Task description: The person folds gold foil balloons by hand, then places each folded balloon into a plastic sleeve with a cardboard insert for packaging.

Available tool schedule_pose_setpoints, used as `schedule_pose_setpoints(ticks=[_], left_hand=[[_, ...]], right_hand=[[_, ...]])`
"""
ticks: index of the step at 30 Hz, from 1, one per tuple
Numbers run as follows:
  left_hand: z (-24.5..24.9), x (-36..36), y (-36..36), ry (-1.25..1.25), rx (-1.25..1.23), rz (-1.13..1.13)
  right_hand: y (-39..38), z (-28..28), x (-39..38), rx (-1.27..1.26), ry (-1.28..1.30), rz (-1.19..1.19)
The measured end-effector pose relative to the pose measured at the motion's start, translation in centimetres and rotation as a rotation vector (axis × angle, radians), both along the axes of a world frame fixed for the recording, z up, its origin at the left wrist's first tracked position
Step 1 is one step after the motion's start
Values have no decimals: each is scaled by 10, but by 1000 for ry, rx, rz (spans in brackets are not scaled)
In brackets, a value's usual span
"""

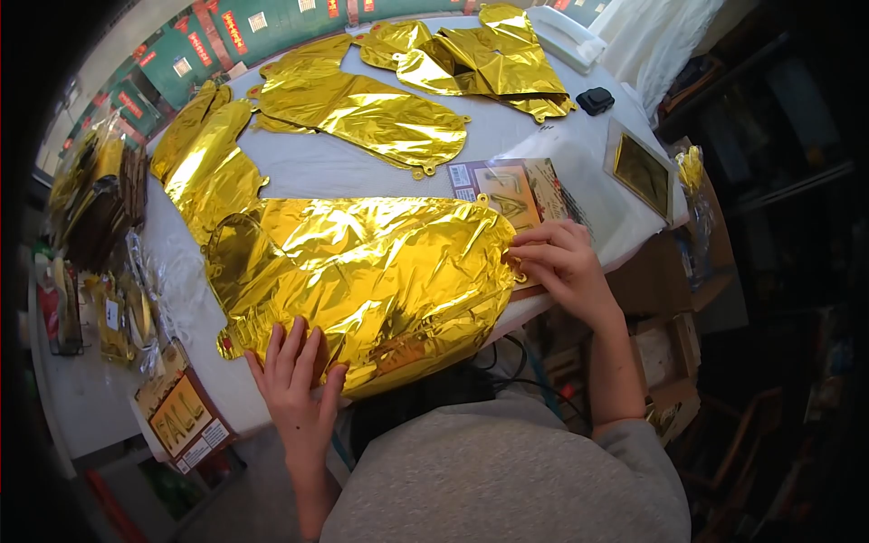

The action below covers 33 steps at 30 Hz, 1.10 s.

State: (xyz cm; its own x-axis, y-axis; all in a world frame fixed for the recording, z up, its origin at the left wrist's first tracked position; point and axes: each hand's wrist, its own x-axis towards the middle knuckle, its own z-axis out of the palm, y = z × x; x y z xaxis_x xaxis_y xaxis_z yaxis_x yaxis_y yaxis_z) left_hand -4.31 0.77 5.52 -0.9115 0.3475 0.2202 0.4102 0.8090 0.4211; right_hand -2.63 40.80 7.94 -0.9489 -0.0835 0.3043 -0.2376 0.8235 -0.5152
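A large flat gold foil balloon (380, 271) lies uninflated across the near side of the table, its lower edge close to my body. My left hand (299, 385) rests on its lower left part with fingers stretched and spread. At the right end, my right hand (563, 267) pinches the balloon's edge between thumb and fingers, near a small hanging tab. Partly under that end is a printed card (518, 185) with gold letters on it. More flat gold foil balloons lie beyond: one at the left (213, 167), one in the middle (362, 113), one at the back (507, 63).
A small black object (595, 100) and a framed gold packet (641, 172) lie on the table's right side. At the back right stands a white tray (566, 38). A FALL package (184, 418) hangs at the lower left edge. Cardboard boxes (665, 357) stand at the right below.
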Motion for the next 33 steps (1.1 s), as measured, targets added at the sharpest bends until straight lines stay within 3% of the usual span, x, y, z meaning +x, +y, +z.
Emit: schedule_pose_setpoints(ticks=[5,33], left_hand=[[-3,0,0,14,-7,2],[-6,3,-1,45,51,-10]], right_hand=[[-5,13,7,84,-44,80],[-6,8,13,117,17,9]])
